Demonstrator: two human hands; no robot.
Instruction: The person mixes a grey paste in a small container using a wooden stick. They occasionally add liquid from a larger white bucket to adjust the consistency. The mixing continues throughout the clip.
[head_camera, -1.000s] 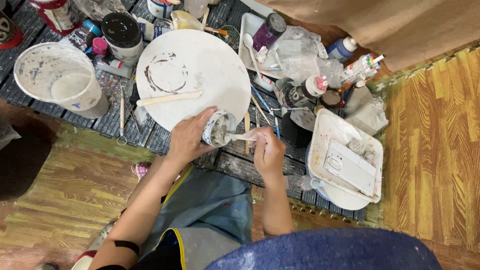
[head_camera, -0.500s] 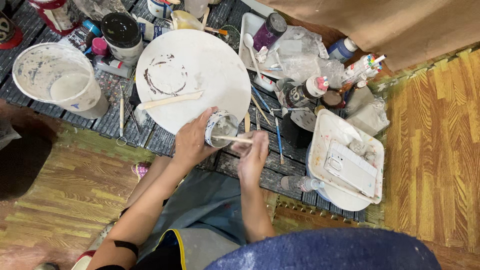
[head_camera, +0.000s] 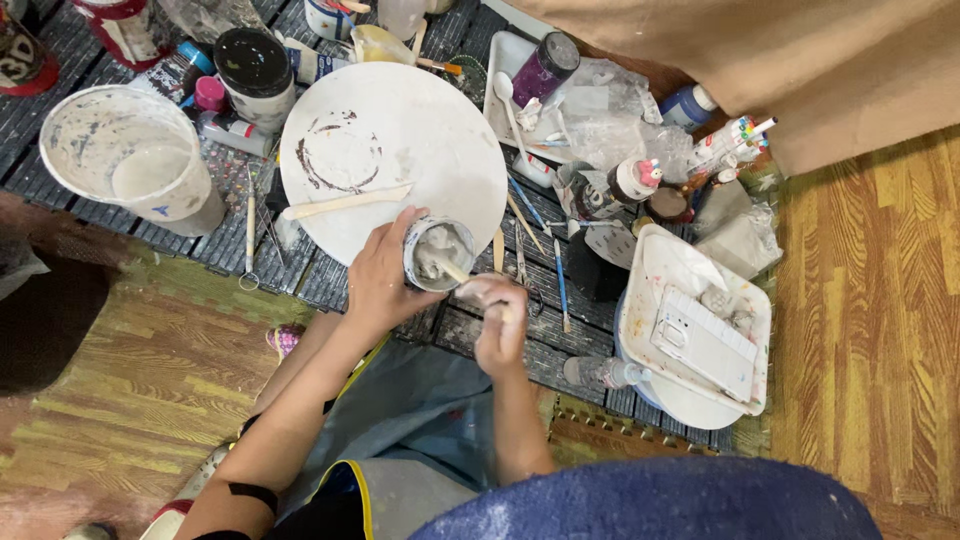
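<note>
small cup (head_camera: 440, 254), smeared white inside, held at the near edge of the round white board (head_camera: 400, 150), just over the dark slatted mat (head_camera: 560, 345). gripped around its side by the left hand (head_camera: 378, 280), fingers curled about the wall. pale stick (head_camera: 452, 270) dipping into the cup's mouth, pinched at its near end by the right hand (head_camera: 497, 318), which is clenched on it just beside the cup. both hands dusted with white.

on the board: a dark ring stain (head_camera: 340, 155) and a flat wooden tool (head_camera: 345, 202) lying across it. left of the board, a big white bucket (head_camera: 130, 160) with pale liquid inside, well apart from the hands. above it, a black-lidded jar (head_camera: 255, 65). loose brushes (head_camera: 540, 250) scattered on the mat just right of the cup. further right, a white tray (head_camera: 700, 335) carrying a flat white slab. behind the board, a purple bottle (head_camera: 545, 68) in a shallow white dish, near crumpled clear plastic (head_camera: 610, 115). grey apron (head_camera: 420, 420) across the lap below the hands. wood-grain floor (head_camera: 880, 330) at far right.
</note>
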